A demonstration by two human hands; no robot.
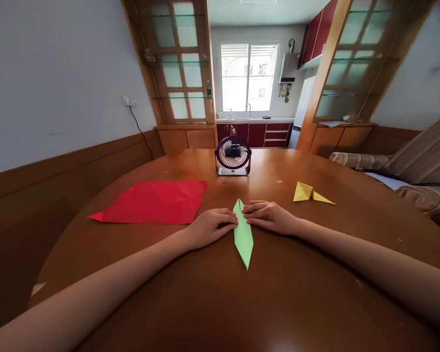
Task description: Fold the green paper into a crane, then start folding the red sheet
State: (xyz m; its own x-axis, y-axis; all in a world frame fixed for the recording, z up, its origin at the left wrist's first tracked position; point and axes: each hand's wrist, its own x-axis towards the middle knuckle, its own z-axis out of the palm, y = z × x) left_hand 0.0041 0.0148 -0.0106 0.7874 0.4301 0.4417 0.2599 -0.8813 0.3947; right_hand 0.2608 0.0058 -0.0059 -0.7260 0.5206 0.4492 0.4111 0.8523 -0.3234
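Green paper (243,234), folded into a long narrow kite w/ points at both ends, lies flat on the table (220,303) near its middle, straight in front of the person. Left hand (209,227) rests curled, fingers together, fingertips pressing the paper's left edge near the upper end. Right hand (269,216) lies flat, fingers together and stretched, tips touching the right edge opposite. Neither hand is clamped on it; both just pin it down (thumbs not clearly visible).

Judging by looks: thin sheet, v. light, limp except along its creases, so it'd likely slide on the glossy wood unless held down, and it'd crumple or tear if pinched hard. Best hold is probably at the layered upper part or along the centre ridge, not the thin lower tip.

Further out: red sheet (154,201), creased but open, flat to the left, near the left hand. Yellow fold (310,193) sits to the right, apart from the right hand. Small purple fan (233,155) stands beyond, at the far side of the table.
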